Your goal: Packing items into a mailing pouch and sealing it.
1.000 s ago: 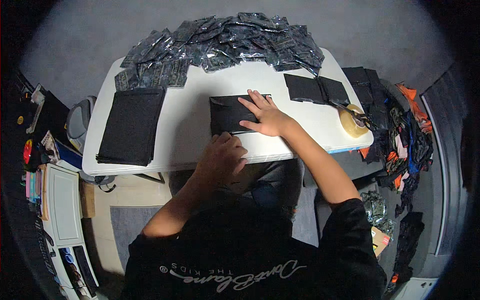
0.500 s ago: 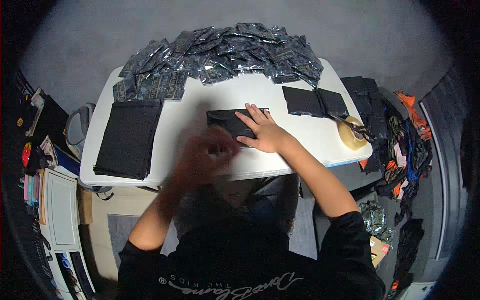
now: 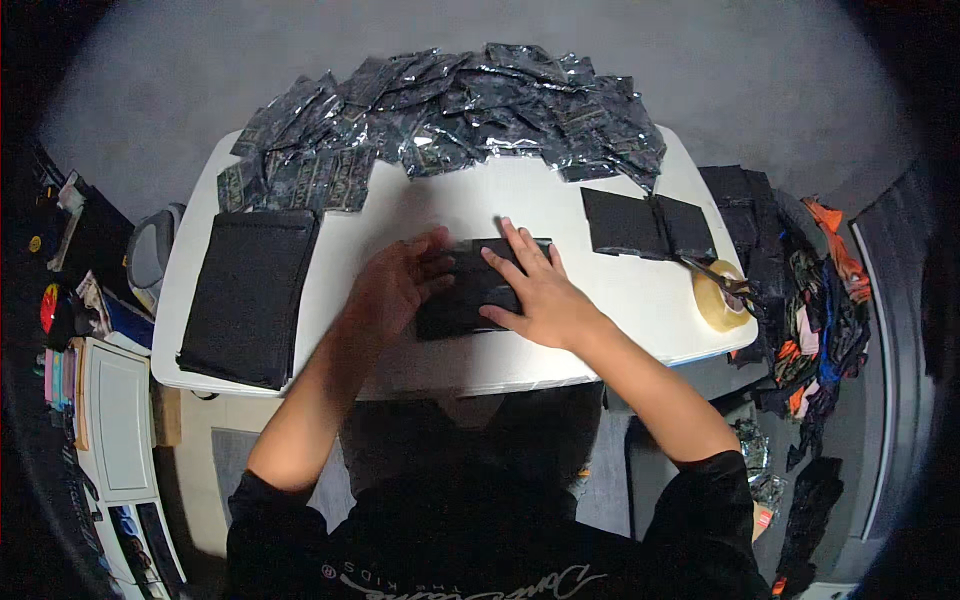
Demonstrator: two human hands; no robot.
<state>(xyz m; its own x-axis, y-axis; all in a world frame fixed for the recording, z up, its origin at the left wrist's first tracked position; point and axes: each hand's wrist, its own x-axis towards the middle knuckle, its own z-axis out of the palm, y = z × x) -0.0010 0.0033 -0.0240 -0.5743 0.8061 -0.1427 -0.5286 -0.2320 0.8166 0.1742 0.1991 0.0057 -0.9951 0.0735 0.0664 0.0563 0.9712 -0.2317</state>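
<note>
A flat black rectangular piece [image 3: 462, 312], slightly glossy like film or a folded bag, lies on the white table [image 3: 380, 365] in front of me. My right hand [image 3: 540, 292] rests flat on its right part with fingers spread. At its left edge is my left hand [image 3: 398, 278], a little blurred, fingers loosely stretched out toward the piece. Nothing shows in its grasp; whether its fingertips touch the piece is unclear. Both hands partly cover the piece.
A stack of black sheets [image 3: 245, 300] lies on the left. Shiny plastic-wrapped packets [image 3: 470, 110] heap along the far edge. On the right are two black folded pieces [image 3: 625, 223], a roll of clear tape [image 3: 712, 300] and scissors [image 3: 738, 285]. Cloth [image 3: 805, 310] is piled beyond the table.
My left hand has moved away from me, from the near side of the black piece to its left edge. My right hand stays spread on it. The whole view has shifted slightly.
</note>
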